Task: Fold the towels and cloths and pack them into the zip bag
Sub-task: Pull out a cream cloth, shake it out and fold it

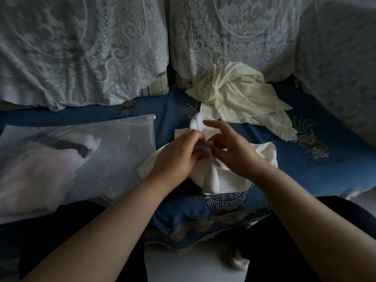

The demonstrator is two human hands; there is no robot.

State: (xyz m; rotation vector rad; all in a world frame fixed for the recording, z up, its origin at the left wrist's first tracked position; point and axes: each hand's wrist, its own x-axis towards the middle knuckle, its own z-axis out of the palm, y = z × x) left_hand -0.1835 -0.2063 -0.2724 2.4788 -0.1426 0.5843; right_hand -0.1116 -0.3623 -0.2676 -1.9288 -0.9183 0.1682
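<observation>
A small white cloth (215, 180) lies bunched on the blue sofa seat in the middle of the view. My left hand (177, 157) and my right hand (234, 153) meet over it, each pinching a fold of its upper edge. A frosted zip bag (114, 151) lies flat to the left with folded white and dark items showing through it; its white slider sits at the top right corner. Behind my hands a cream cloth (238, 94) is heaped unfolded against the back cushion.
The blue patterned seat cover (305, 159) has a lace trim at its front edge. Lace-covered back cushions (81, 53) stand behind, and a lace-covered armrest (341, 68) rises on the right. My dark-clothed legs are at the bottom.
</observation>
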